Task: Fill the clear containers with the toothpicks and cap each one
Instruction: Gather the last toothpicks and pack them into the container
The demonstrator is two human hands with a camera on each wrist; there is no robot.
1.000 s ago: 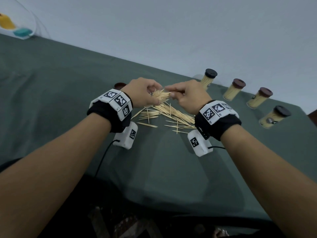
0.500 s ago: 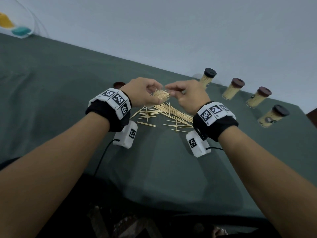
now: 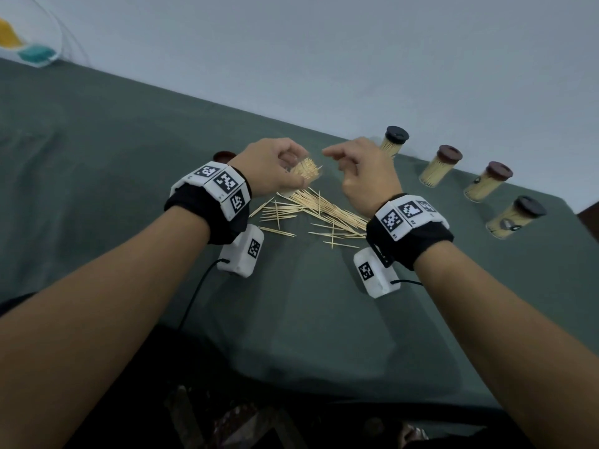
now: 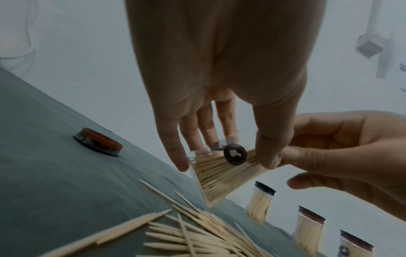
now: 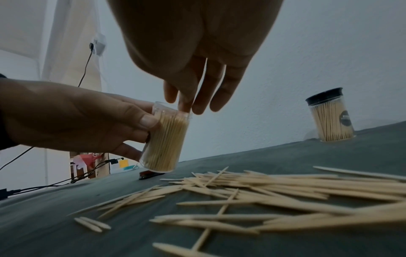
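Green cloth point(image 3: 97, 157) covers your table under a pale wall. At right of the head view four capped jars point(image 3: 440, 165) stand full, so most of the job looks done. Your left hand point(image 3: 269, 166) is clamped round the open jar point(image 5: 164, 139), nearly full and held just above the cloth at frame centre. Your right hand point(image 3: 366, 170) hovers beside its mouth, fingers point(image 5: 197, 102) loosely bent down over the rim and holding nothing that shows. Loose toothpicks point(image 3: 317, 212) lie scattered below and between your wrists, so some filling probably remains. The last cap point(image 4: 97, 141) waits on the cloth at left, well apart from the jar; capping is left.
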